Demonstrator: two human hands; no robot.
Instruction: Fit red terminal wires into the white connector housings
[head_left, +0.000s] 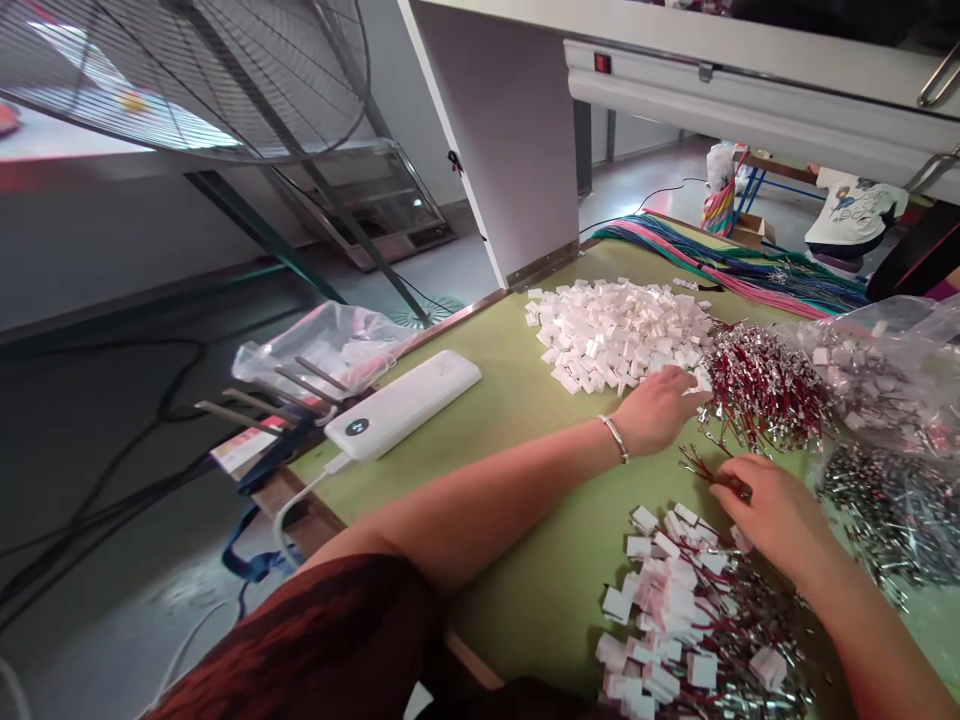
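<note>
My left hand (pixel 657 408), with a bracelet at its wrist, is at the near right edge of a heap of white plastic connector housings (pixel 611 330). Its fingers are pinched together at a white connector housing (pixel 702 381), partly hidden by them. My right hand (pixel 776 505) is closed round a few short wires (pixel 697 465), whose metal terminals stick out to the left. Just beyond it lies a pile of short dark red wires with crimped terminals (pixel 769 385). Below my right hand, wires with white housings fitted on their ends (pixel 667 640) form another heap.
A white power bank (pixel 405 405) with a cable lies on the green tabletop (pixel 502 430). Clear bags of parts (pixel 877 390) are at the right, and long coloured wires (pixel 720 260) at the back. A fan (pixel 187 80) stands left; a person (pixel 851 210) sits beyond.
</note>
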